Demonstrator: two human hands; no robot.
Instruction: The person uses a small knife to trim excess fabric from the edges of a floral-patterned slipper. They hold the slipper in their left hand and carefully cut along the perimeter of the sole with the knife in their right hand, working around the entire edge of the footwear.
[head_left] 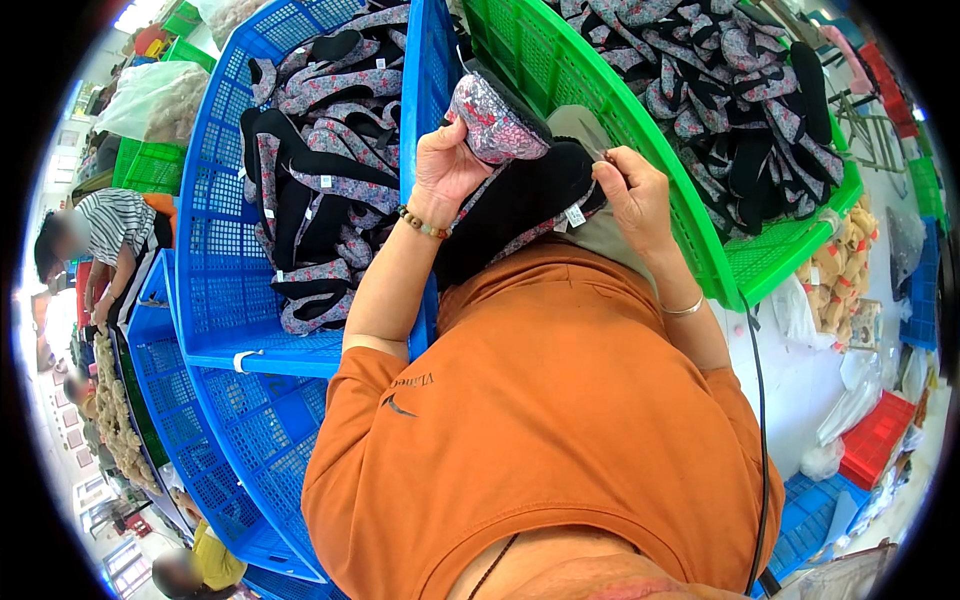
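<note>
My left hand (447, 165) is closed around a floral slipper (497, 122), grey with pink and red flowers and a black edge, held up over my lap. In my right hand (637, 196), thumb and fingers pinch a pointed metal tool that looks like scissors (592, 132); its tip points up and left, just right of the slipper and apart from it. My fingers hide its handle. More black slippers with floral trim (525, 205) lie on my lap between my arms, one with a white label (574, 215).
A blue basket (215, 290) full of floral slippers (325, 170) stands at my left, a green basket (640, 150) of similar pieces (735, 100) at my right. A black cable (762, 400) hangs at my right side. A person in stripes (110, 225) works at far left.
</note>
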